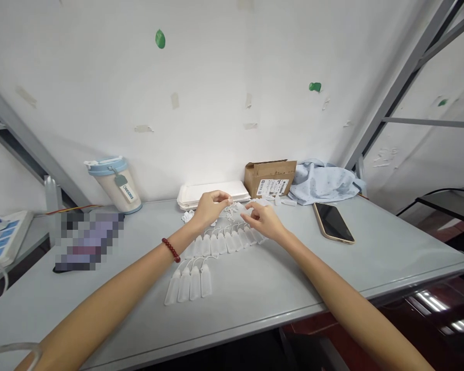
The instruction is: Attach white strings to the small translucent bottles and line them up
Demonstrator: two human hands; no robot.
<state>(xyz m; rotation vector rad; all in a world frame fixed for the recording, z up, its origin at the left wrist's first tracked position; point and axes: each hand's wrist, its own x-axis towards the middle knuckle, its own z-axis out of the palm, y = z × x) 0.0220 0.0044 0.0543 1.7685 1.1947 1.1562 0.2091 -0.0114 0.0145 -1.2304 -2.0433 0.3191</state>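
Observation:
My left hand is closed in a pinch, thumb and forefinger together above a small heap of white bits; what it grips is too small to make out. Facing it, my right hand is closed on a translucent white tag that shows between its fingertips. Below both hands lies a row of flat translucent tags with thin white loops, partly covered by my hands. Closer to me, several more looped tags lie side by side on the grey table.
Behind my hands stand stacked white trays and a cardboard box. Loose white pieces lie before the box, a pale blue cloth beside it. A phone lies right; a tumbler and a blurred purple item are left.

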